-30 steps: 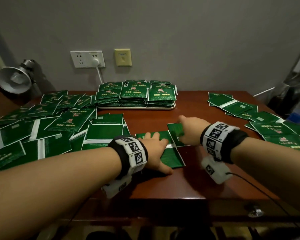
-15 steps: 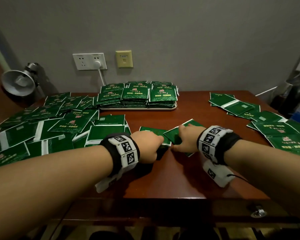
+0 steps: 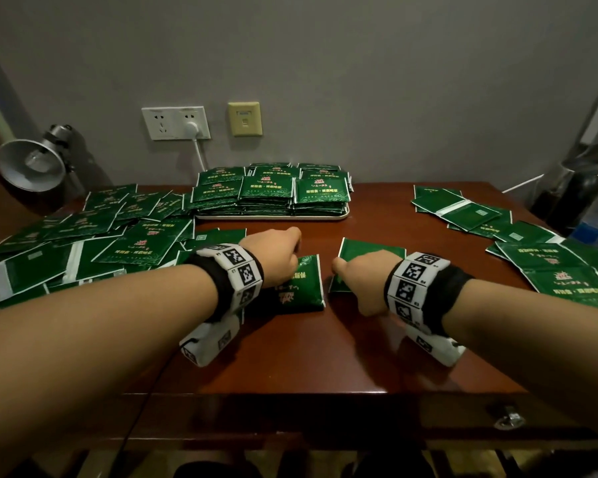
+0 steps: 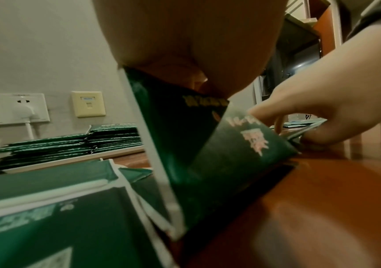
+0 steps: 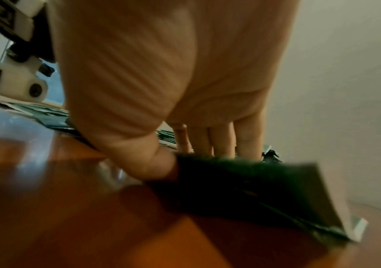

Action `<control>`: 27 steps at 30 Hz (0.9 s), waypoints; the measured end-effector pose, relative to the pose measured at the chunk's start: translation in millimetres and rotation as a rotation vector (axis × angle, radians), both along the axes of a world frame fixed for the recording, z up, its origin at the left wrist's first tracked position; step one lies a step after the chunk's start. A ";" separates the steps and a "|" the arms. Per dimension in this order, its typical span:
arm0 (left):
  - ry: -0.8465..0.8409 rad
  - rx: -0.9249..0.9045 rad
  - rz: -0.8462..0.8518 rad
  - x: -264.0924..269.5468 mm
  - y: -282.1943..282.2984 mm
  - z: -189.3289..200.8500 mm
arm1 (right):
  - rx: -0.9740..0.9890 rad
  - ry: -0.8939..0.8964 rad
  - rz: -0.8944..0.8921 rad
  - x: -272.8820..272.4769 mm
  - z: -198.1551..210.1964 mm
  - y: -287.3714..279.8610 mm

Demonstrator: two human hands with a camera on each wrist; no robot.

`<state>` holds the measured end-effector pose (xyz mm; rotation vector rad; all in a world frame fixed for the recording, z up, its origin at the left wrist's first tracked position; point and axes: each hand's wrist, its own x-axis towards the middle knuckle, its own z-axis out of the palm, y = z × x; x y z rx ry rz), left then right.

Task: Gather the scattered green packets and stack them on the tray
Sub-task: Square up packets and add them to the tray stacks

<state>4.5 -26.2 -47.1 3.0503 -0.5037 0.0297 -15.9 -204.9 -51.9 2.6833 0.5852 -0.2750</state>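
A: Left hand [image 3: 273, 257] fingers curl on one glossy green foil packet [image 3: 299, 284], tilted off the red-brown wooden table [image 3: 290, 357]. Right hand [image 3: 363, 281] thumb and fingers pinch another green packet [image 3: 370, 251].

B: Progress?

A: White tray [image 3: 273, 217] stacked several high; loose packets left [image 3: 83, 246] and right [image 3: 532, 243]. Roughly midway.

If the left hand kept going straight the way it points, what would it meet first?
Probably the tray stacked with green packets. The left hand, holding a packet, points toward the wall; bare table lies between, though depth is unclear.
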 end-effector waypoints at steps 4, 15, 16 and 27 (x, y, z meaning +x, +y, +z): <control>-0.113 -0.011 -0.011 5.6 -1.5 -7.4 | 0.083 -0.015 -0.042 3.2 0.0 -2.5; 0.124 0.251 -0.047 -17.2 -18.3 -16.4 | 0.624 -0.051 -0.430 28.0 19.2 -11.0; 0.130 0.289 -0.064 -19.9 -20.3 -17.1 | 0.544 -0.033 -0.462 27.1 18.0 -12.4; 0.316 -0.041 -0.174 -30.1 -18.2 -11.4 | 0.209 0.069 -0.258 20.0 -2.7 -20.8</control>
